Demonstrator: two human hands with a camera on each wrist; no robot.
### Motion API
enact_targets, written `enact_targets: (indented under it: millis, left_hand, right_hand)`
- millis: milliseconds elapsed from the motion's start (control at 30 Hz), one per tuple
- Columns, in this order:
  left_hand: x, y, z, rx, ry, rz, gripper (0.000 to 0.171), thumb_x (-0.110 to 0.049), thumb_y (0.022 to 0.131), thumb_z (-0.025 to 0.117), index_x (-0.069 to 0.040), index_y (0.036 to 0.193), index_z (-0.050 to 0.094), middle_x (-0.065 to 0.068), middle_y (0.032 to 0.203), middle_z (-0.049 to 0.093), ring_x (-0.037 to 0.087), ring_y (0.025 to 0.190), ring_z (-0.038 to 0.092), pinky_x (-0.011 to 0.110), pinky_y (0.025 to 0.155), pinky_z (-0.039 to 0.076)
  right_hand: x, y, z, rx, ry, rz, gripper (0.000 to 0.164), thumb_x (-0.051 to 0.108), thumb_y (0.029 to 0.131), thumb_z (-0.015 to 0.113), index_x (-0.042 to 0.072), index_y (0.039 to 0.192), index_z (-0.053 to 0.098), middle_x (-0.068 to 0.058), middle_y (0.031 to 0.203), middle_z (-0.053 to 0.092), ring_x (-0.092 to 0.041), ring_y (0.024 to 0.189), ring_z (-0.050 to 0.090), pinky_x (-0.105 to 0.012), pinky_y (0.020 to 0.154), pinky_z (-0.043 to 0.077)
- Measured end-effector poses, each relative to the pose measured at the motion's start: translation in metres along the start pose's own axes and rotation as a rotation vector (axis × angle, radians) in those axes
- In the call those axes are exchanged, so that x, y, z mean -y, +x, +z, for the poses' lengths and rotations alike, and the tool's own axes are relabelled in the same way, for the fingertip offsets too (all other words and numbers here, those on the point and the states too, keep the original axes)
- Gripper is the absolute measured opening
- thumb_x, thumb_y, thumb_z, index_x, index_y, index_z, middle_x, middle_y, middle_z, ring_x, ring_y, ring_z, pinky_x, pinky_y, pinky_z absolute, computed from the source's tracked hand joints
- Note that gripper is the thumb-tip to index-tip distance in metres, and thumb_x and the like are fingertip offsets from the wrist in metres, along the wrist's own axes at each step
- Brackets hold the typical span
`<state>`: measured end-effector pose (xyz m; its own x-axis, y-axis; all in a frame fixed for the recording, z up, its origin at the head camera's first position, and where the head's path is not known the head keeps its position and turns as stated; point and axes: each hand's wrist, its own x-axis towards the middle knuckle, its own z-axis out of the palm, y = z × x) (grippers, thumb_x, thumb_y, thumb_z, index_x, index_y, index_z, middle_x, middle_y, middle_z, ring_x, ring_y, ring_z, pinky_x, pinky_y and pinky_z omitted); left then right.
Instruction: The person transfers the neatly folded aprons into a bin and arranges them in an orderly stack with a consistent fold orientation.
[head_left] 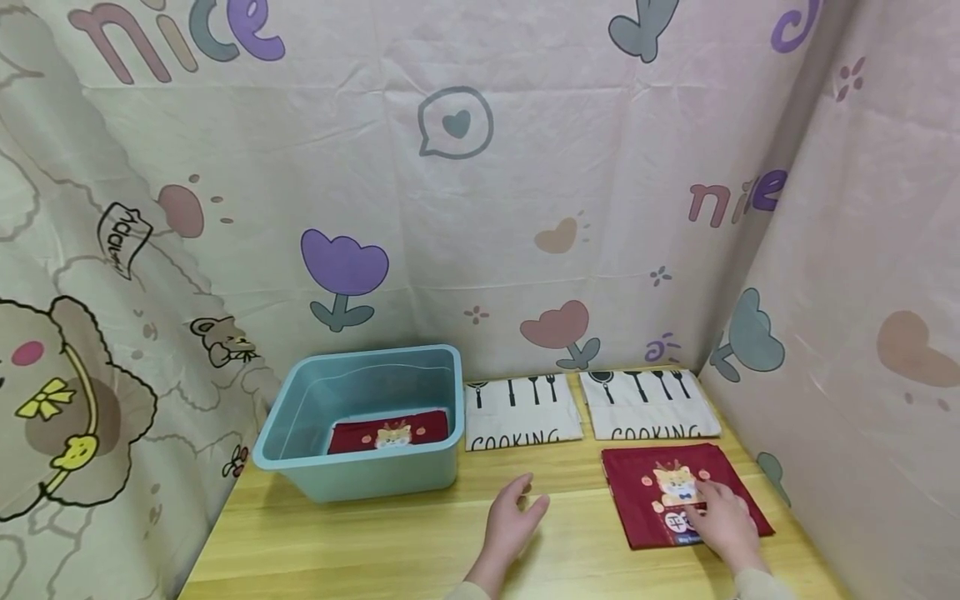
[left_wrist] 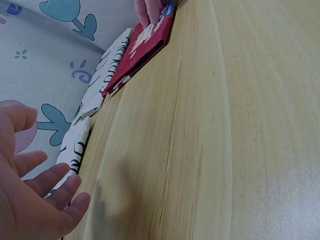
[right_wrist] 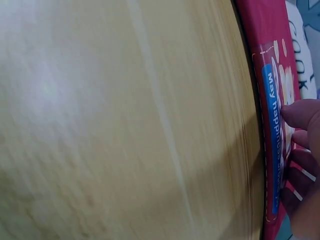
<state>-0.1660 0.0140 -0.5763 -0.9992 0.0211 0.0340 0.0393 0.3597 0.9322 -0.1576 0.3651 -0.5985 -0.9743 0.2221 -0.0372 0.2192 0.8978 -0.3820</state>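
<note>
Right hand [head_left: 726,527]: thumb and loosely bent fingers apart, touching folded red cloth [head_left: 633,496] beneath; beside its thumb, blue strip [right_wrist: 271,150], lettering "May happiness" legible only in right-wrist view. Left hand [head_left: 510,521]: wide, raised above table [head_left: 337,542]. Beyond both hands: two white cloths [head_left: 517,417]. Left of left hand, head view only: blue tub [head_left: 375,481], second red cloth [head_left: 350,438] inside.
</note>
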Motion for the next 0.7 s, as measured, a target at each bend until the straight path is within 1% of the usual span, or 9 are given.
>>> enact_targets:
  millis: [167, 367, 700]
  left_hand:
    - [0.001, 0.001, 0.001, 0.003, -0.020, -0.011, 0.052, -0.027, 0.087, 0.076, -0.002, 0.130, 0.061, 0.015, 0.119, 0.065, 0.034, 0.105, 0.063, 0.049, 0.092, 0.050]
    - [-0.001, 0.002, 0.003, 0.006, -0.041, -0.025, 0.052, -0.024, 0.087, 0.075, 0.000, 0.130, 0.060, 0.017, 0.119, 0.065, 0.034, 0.104, 0.063, 0.050, 0.091, 0.050]
    - [0.000, 0.002, 0.006, 0.008, -0.081, -0.037, 0.052, -0.025, 0.087, 0.075, 0.001, 0.129, 0.060, 0.019, 0.119, 0.065, 0.034, 0.102, 0.063, 0.048, 0.088, 0.052]
  right_hand:
    - [0.013, -0.004, 0.006, -0.007, -0.009, 0.000, 0.061, 0.027, 0.087, 0.070, -0.011, 0.131, 0.052, -0.037, 0.134, 0.041, -0.058, 0.119, 0.038, -0.071, 0.092, 0.036]
    - [0.036, -0.008, 0.014, -0.013, -0.024, -0.019, 0.061, 0.028, 0.086, 0.070, -0.010, 0.131, 0.053, -0.035, 0.133, 0.044, -0.056, 0.117, 0.040, -0.069, 0.092, 0.037]
    - [0.066, -0.015, 0.031, -0.074, -0.060, -0.091, 0.057, 0.028, 0.084, 0.074, -0.006, 0.127, 0.059, -0.031, 0.126, 0.051, -0.050, 0.111, 0.047, -0.065, 0.088, 0.041]
